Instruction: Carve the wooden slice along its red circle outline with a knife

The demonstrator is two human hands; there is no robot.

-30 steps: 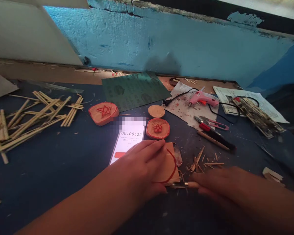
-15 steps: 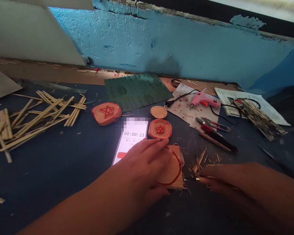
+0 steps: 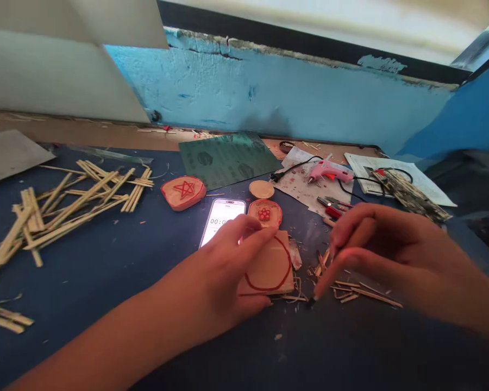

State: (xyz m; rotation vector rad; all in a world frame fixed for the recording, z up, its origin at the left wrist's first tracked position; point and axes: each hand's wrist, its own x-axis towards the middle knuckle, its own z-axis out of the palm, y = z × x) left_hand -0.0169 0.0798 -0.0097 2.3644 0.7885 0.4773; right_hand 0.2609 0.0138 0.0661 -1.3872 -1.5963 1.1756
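Observation:
My left hand [image 3: 228, 266] grips the left side of a square wooden block [image 3: 269, 266], its fingers at the far edge and its thumb at the near edge. A red circle is drawn on the block's top face. To the right, my right hand [image 3: 391, 255] is closed around a carving tool, its dark tip [image 3: 311, 302] pointing down toward the table, apart from the block. Fingers hide most of the tool. Wood shavings [image 3: 350, 290] lie below the right hand. Just beyond the block sits a wooden piece with a red flower [image 3: 264, 214].
A lit phone [image 3: 224, 214] lies behind my left hand. Farther back are a star-marked wooden piece [image 3: 183, 193], a round wooden disc [image 3: 261, 189], green sandpaper [image 3: 228, 163] and a pink glue gun [image 3: 330, 171]. Pale sticks [image 3: 81, 201] lie scattered at left.
My right hand has lifted and turned, drawing the tool away from the block's right edge. More shavings show beneath it. My left hand has shifted, its fingers now more arched, still on the block.

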